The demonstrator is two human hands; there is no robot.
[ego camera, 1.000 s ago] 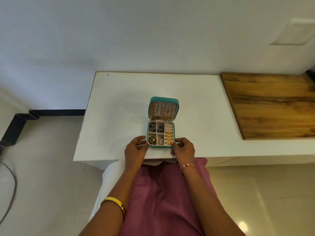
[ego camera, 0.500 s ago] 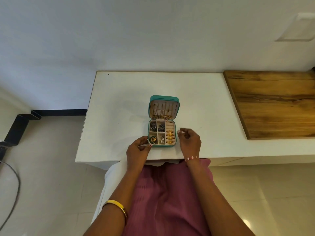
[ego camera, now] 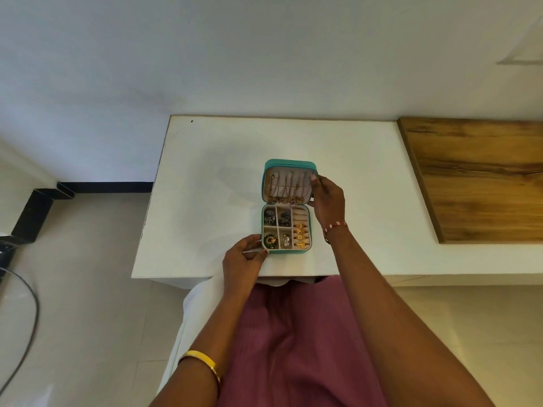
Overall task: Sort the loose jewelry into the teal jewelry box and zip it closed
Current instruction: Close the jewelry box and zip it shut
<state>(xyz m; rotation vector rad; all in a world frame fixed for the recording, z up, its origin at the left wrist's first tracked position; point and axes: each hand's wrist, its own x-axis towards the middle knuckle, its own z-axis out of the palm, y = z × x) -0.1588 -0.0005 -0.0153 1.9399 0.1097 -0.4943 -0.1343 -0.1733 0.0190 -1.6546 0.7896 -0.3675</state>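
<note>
The teal jewelry box (ego camera: 286, 252) stands open on the white table (ego camera: 205, 186), its lid (ego camera: 289, 164) upright. Necklaces (ego camera: 286, 189) hang inside the lid. The tray's compartments hold dark and silver earrings (ego camera: 276, 218), a green piece (ego camera: 270, 240) and gold rings (ego camera: 301, 233) in the ring rolls. My left hand (ego camera: 242, 259) grips the box's near left corner. My right hand (ego camera: 327, 198) holds the right edge of the lid, fingertips on its rim.
A wooden board (ego camera: 482, 177) covers the table's right part. The table's near edge runs just below the box, with my pink-clad lap beneath it. A black cable (ego camera: 20, 312) lies on the floor at left.
My right hand has left the box's near right corner and moved up to the right edge of the lid. My left hand has stayed at the near left corner.
</note>
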